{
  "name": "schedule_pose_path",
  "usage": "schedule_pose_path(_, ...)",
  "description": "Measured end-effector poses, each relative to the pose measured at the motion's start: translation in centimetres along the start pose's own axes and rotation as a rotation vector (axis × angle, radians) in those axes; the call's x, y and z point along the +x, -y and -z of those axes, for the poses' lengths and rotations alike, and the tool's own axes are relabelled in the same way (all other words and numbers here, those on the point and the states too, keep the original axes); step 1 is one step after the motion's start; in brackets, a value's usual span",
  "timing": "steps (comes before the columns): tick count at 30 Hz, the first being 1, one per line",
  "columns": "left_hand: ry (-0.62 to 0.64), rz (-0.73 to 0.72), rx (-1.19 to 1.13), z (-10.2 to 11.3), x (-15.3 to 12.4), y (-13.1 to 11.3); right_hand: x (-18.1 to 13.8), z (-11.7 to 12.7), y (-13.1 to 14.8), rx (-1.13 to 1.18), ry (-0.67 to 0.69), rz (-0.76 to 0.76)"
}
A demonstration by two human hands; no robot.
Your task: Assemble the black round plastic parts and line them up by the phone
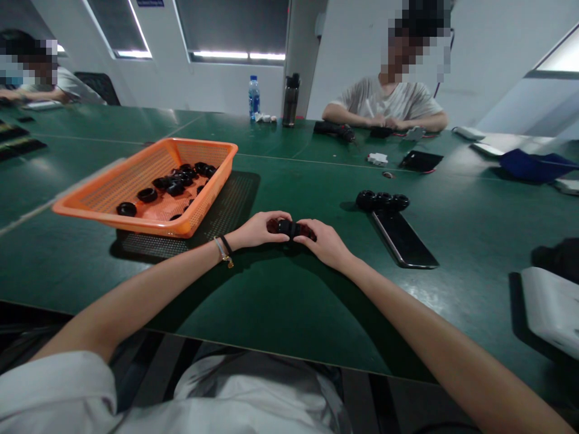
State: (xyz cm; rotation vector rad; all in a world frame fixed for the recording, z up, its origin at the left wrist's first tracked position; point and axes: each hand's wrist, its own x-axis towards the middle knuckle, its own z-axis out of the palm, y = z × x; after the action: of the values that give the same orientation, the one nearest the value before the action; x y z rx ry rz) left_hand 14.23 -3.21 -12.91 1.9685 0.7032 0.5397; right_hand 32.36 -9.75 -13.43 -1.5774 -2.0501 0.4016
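Over the green table, my left hand [266,228] and my right hand [326,241] are closed on the two ends of a row of small black round parts [292,229]. The row lies level between my fingertips, and dark reddish patches show near its ends. My fingers hide part of it, so I cannot tell whether the parts are joined. To the left, an orange plastic basket [181,228] holds several loose black ring-shaped parts [147,194]. A similar row of black round parts [382,201] sits to the right, against the far end of a smartphone [404,239].
A white device [552,307] lies at the right edge. Farther back are a blue tray [538,166], a black power tool [335,129], a water bottle [254,98] and a dark flask [291,100]. One person [386,99] sits opposite, another [76,87] at far left.
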Motion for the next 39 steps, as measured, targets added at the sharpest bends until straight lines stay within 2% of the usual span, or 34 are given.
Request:
schedule_pose_path(24,0.006,-0.01,-0.038,0.01,0.09,0.44,0.11,0.02,0.09,-0.03,0.018,0.007)
schedule_pose_path(39,0.004,-0.036,-0.017,0.02,0.21,0.75,-0.27,-0.3,-0.28,0.045,-0.068,0.101)
